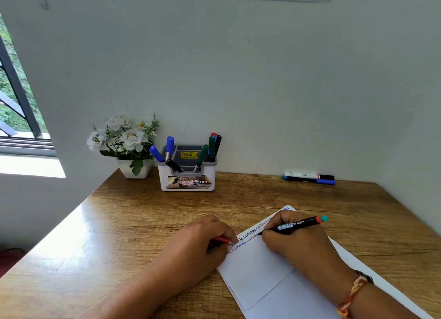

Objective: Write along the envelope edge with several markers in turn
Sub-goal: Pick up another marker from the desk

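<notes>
Looking down, we see the wooden surface [143, 223] carrying the white envelope [253, 271], which lies flat and skewed under both our hands. Our left hand [205, 242] rests on the envelope's left corner, fingers curled round a small red piece [223, 240]. Our right hand [296, 244] grips a black marker [294, 224], its tip touching the envelope's upper edge beside coloured handwriting.

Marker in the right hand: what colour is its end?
Marker end: teal, orange ring; head view.
</notes>
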Motion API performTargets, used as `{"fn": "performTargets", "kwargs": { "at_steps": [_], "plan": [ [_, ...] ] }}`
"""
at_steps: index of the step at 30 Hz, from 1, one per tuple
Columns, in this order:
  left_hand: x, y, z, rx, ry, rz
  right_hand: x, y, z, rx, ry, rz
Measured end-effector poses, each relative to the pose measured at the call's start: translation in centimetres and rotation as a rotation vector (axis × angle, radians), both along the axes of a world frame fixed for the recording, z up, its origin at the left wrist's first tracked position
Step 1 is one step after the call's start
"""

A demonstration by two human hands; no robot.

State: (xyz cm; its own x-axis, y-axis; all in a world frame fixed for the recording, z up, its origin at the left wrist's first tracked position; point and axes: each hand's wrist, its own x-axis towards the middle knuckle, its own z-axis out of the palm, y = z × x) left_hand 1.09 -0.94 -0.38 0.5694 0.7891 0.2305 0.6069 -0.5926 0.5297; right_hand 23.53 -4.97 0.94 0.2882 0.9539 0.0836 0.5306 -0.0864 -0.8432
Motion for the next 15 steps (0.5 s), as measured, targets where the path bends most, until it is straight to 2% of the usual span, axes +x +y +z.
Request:
{"fn": "performTargets", "kwargs": {
  "at_steps": [7, 11, 15],
  "plan": [
    [0.1, -0.1, 0.0, -0.024, -0.027, 0.018, 0.2, -0.4, 0.6, -0.018, 0.151, -0.026],
    [0.1, -0.5, 0.3, -0.054, -0.25, 0.044, 0.0, -1.2, 2.2, 0.068, 0.4, 0.047],
    [0.4, -0.6, 0.7, -0.111, -0.458, 0.046, -0.3, -2.4, 4.3, 0.141, 0.584, 0.224]
  ]
}}
